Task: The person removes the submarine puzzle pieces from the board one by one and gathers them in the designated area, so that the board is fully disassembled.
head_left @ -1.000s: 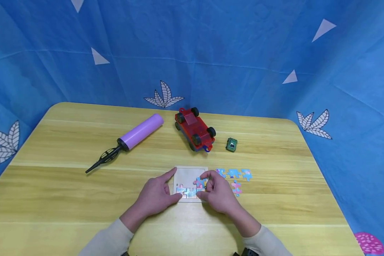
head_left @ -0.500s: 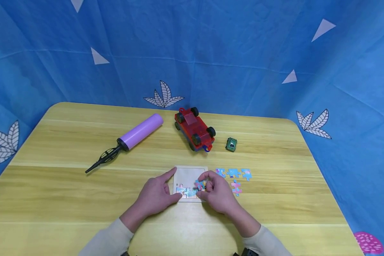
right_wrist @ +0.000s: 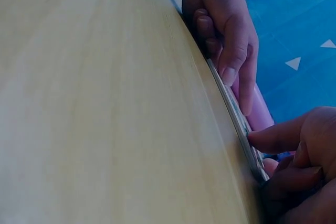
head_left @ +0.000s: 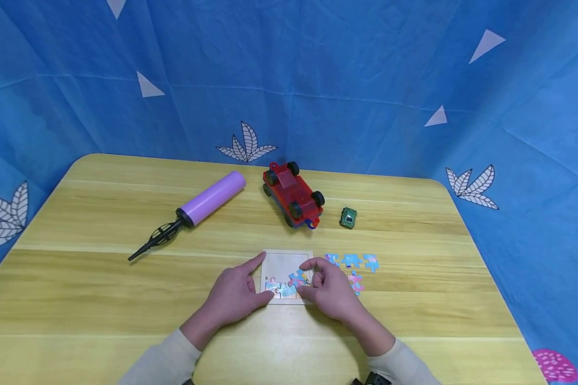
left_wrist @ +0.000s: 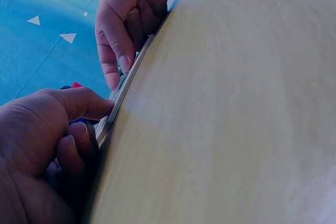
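Observation:
A square puzzle tray (head_left: pixel 284 262) lies before me, with joined jigsaw pieces (head_left: pixel 280 290) along its near side. My left hand (head_left: pixel 234 295) holds the tray's left edge, index finger at the far corner and thumb at the near one. In the left wrist view that thumb (left_wrist: pixel 86 102) presses on the tray's rim. My right hand (head_left: pixel 328 289) pinches a blue and pink puzzle piece (head_left: pixel 297 278) between thumb and index finger, over the tray's right half. The piece sits askew and overlaps the row below; its right side is partly hidden by the fingers.
Several loose puzzle pieces (head_left: pixel 351 261) lie right of the tray, beside my right hand. Farther back are an upturned red toy car (head_left: pixel 294 193), a small green object (head_left: pixel 348 217) and a purple hand pump (head_left: pixel 214 198). A blue cloth (head_left: pixel 347 80) hangs behind the table.
The puzzle piece in my right hand has tilted and shifted slightly left and toward me. My left hand and the tray have stayed in place.

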### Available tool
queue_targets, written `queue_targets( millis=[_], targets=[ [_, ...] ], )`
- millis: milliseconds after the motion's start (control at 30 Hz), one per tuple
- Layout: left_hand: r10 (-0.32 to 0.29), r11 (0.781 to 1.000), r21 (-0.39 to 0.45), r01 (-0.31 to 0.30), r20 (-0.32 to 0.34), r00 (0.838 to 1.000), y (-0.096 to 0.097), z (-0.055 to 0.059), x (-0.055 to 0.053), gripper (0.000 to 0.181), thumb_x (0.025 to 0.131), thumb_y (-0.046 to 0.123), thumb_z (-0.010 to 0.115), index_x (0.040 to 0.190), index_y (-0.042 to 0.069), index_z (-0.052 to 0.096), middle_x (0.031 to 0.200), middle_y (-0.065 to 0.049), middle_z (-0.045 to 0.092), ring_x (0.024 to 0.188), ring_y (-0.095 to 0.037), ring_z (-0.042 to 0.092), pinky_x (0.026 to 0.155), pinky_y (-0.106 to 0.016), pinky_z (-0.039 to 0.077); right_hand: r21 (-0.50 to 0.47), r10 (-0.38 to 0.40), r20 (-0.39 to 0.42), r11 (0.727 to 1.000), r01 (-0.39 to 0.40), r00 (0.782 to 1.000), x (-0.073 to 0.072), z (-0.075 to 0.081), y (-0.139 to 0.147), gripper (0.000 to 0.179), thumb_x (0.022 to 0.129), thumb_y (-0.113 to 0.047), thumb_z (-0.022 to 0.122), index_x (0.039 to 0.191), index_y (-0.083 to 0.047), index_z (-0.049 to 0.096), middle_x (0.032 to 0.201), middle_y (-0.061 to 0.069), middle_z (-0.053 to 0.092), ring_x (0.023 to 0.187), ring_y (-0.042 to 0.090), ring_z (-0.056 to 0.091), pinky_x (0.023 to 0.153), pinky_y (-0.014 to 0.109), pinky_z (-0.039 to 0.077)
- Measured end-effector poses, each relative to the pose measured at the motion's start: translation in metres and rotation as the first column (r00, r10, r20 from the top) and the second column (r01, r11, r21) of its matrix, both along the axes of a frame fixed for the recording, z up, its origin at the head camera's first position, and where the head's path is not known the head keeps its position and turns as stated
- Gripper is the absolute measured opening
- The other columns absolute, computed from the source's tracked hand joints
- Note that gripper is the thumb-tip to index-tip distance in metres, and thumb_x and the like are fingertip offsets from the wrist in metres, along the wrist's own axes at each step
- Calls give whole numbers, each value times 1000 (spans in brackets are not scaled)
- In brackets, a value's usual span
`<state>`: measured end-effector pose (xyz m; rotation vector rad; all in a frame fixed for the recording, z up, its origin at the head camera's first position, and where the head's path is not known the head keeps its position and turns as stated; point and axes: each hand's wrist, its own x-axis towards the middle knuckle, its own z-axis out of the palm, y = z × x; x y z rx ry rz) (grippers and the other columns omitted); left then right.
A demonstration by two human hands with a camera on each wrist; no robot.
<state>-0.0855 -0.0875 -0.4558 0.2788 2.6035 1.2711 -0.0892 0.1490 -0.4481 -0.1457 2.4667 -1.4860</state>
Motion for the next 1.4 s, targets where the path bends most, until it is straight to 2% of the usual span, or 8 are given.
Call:
queue_targets(
  millis=[433, 700, 1000, 1233, 1400],
  targets=[
    [3, 1000, -10, -3, 7, 1000, 0, -1, 0, 84, 80, 28, 85, 152, 13, 44, 57, 6, 54, 48, -12, 50, 51, -31, 42, 70, 6, -49, 998, -3, 999, 1, -2, -3, 29, 80, -16, 86, 100, -9, 67, 57, -5, 41, 50, 11, 38, 59, 32, 42],
    [6, 1000, -20, -6, 23, 1000, 1, 0, 1, 86, 79, 30, 84, 152, 13, 44, 58, 6, 55, 48, -12, 50, 50, -31, 42, 47, 31, -29, 998, -29, 999, 1, -1, -2, 26, 80, -9, 84, 102, -9, 68, 58, -5, 39, 50, 11, 35, 62, 32, 40],
    [14, 1000, -15, -14, 14, 1000, 1, 0, 0, 84, 79, 28, 85, 152, 14, 45, 58, 6, 54, 48, -12, 50, 51, -31, 41, 18, 37, -27, 999, -37, 999, 5, 1, 0, 26, 81, -12, 84, 101, -9, 67, 57, -6, 37, 51, 9, 36, 64, 31, 43],
    [11, 1000, -12, -11, 20, 1000, 1, 1, 0, 85, 80, 28, 85, 152, 12, 44, 57, 6, 54, 47, -12, 49, 50, -31, 42, 12, 34, -77, 999, -33, 996, 11, 4, 8, 27, 80, -13, 85, 101, -9, 68, 57, -6, 36, 52, 9, 35, 65, 31, 46],
    [9, 1000, -21, -9, 7, 1000, 2, 2, 0, 86, 79, 29, 85, 152, 10, 44, 56, 6, 53, 46, -12, 49, 51, -31, 42, -18, -1, -83, 1000, -1, 997, 16, 6, 20, 28, 80, -10, 85, 102, -10, 68, 58, -6, 36, 52, 8, 35, 65, 29, 44]
  ],
)
